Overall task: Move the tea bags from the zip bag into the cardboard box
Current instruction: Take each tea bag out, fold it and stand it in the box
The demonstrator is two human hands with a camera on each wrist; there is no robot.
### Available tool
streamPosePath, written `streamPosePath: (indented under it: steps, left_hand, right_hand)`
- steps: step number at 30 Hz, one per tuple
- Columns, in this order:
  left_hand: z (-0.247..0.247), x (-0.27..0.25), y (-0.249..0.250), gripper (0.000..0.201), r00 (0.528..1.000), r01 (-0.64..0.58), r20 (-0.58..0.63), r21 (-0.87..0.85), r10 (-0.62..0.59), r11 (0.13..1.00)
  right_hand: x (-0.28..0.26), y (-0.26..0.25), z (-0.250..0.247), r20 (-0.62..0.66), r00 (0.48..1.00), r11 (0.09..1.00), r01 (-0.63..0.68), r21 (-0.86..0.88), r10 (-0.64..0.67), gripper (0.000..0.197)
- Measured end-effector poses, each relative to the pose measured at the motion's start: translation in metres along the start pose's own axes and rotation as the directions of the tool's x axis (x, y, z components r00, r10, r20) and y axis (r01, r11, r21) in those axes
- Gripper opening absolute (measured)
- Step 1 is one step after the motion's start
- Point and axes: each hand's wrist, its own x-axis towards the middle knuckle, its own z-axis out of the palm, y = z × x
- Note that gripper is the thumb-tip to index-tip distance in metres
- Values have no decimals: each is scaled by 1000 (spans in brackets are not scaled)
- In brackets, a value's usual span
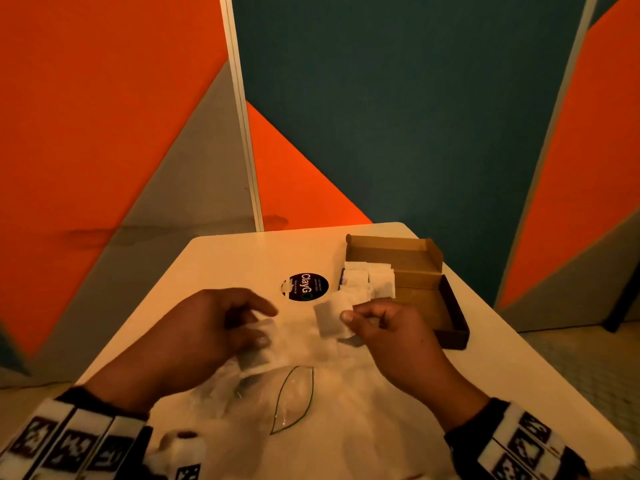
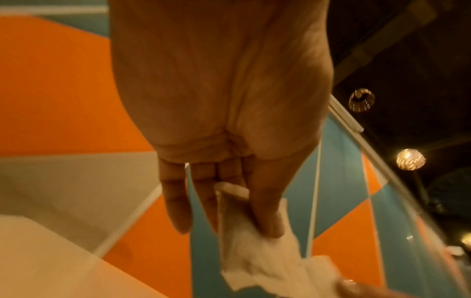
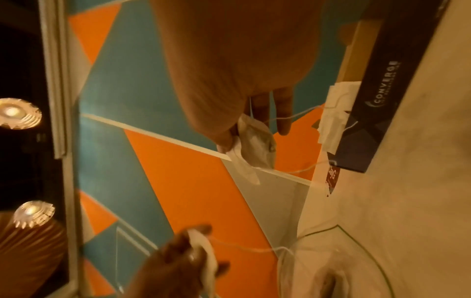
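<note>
Here, each hand carries one tea bag above the table (image 1: 221, 258). The right hand (image 1: 388, 327) pinches a tea bag (image 1: 330, 318) between thumb and curled fingers, just near and left of the cardboard box (image 1: 450, 327); the grip at one edge lets the pouch hang free, which likely suits a drop over the box wall. The left hand (image 1: 211, 327) clamps thumb against fingers on a second tea bag (image 1: 256, 358), held over the zip bag (image 1: 294, 400). In the right wrist view a thin string runs between the two tea bags, so they appear tangled; holding them apart probably serves to separate them.

The cardboard box stands open at far right of the table, lid flap raised behind. A stack of white tea bags (image 1: 369, 280) fills its left part; the right part shows bare cardboard. The zip bag lies flat and clear at centre near the person, mouth open; its remaining contents cannot be made out. A round dark sticker (image 1: 306, 286) sits left of the box.
</note>
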Motion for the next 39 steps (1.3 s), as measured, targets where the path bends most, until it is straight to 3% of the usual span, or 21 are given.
streamPosePath:
  steps: [4, 9, 11, 16, 24, 31, 33, 37, 39]
  left_hand:
    - [15, 17, 26, 38, 993, -95, 72, 99, 88, 991]
    - [19, 27, 33, 6, 992, -108, 89, 203, 91, 973]
    - [17, 28, 34, 4, 990, -131, 90, 267, 111, 955]
    - [8, 32, 30, 10, 981, -193, 71, 393, 180, 899]
    - [-13, 30, 15, 15, 997, -81, 26, 470, 78, 879]
    - [-34, 28, -9, 15, 997, 13, -78, 452, 25, 892]
    - [-38, 26, -13, 17, 995, 26, -94, 456, 19, 890]
    - [-33, 25, -9, 20, 996, -15, -74, 476, 57, 879]
    - [-23, 25, 0, 22, 995, -81, -8, 484, 97, 871]
  right_hand:
    - [-6, -6, 13, 131, 987, 986, 108, -125, -92, 16]
    - [-10, -11, 14, 174, 977, 975, 149, -164, -120, 15]
    - [-10, -11, 12, 194, 974, 963, 157, -218, -115, 18]
    - [-7, -6, 7, 173, 979, 947, 154, -282, -107, 19]
    - [-4, 0, -1, 180, 981, 918, 139, -371, -76, 22]
    - [-3, 11, -20, 182, 980, 908, 5, -419, 78, 23]
    - [-2, 9, -27, 146, 980, 931, -78, -356, 138, 25]
    - [7, 4, -26, 5, 999, 964, -49, -260, 52, 21]
    - [7, -4, -11, 66, 998, 972, 13, -235, 3, 15]
